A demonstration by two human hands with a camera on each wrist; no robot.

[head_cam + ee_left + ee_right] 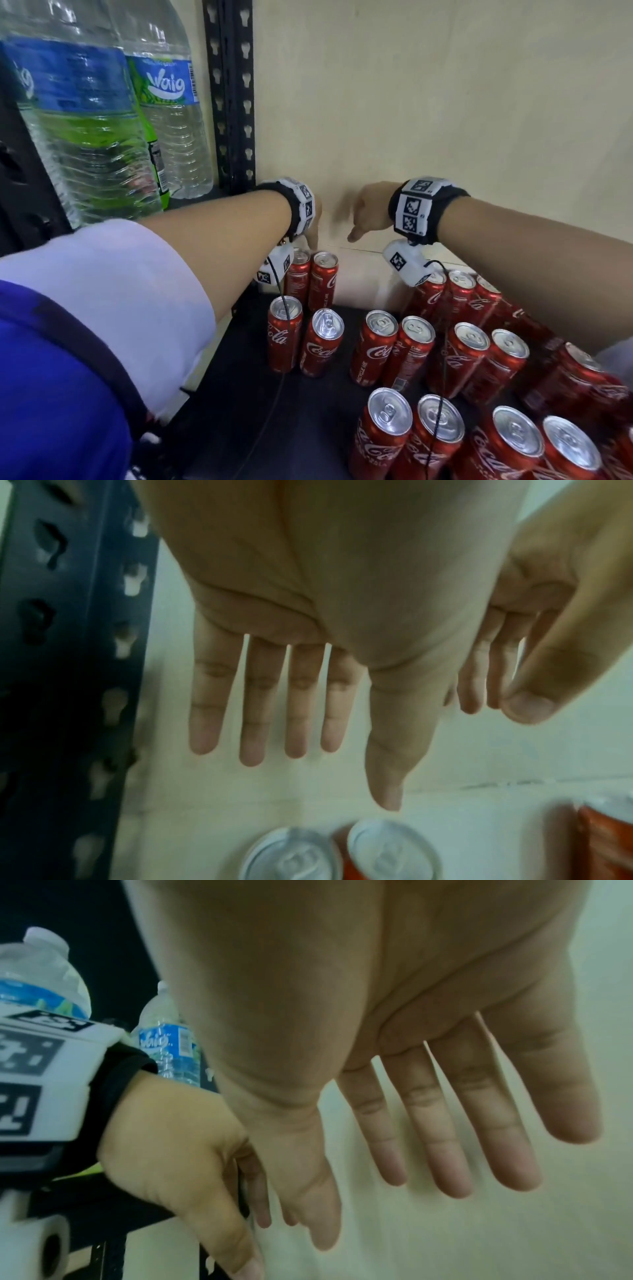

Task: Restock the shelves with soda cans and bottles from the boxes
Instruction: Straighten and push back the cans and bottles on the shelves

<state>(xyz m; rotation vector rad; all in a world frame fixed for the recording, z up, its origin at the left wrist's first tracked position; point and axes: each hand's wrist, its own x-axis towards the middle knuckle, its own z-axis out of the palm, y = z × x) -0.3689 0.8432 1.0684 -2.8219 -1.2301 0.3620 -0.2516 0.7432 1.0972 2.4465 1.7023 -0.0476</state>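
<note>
Both the left hand and the right hand hang with straight, empty fingers above the slim red aluminium soda cans standing at the back of the black metal shelf, so the next cans should go down upright in the free gap between the rows.

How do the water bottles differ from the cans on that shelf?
The water bottles are clear plastic with blue and green labels; the cans are red metal with silver tops. The bottles stand taller, left of the black post; the cans stand right of it. All are upright.
</note>
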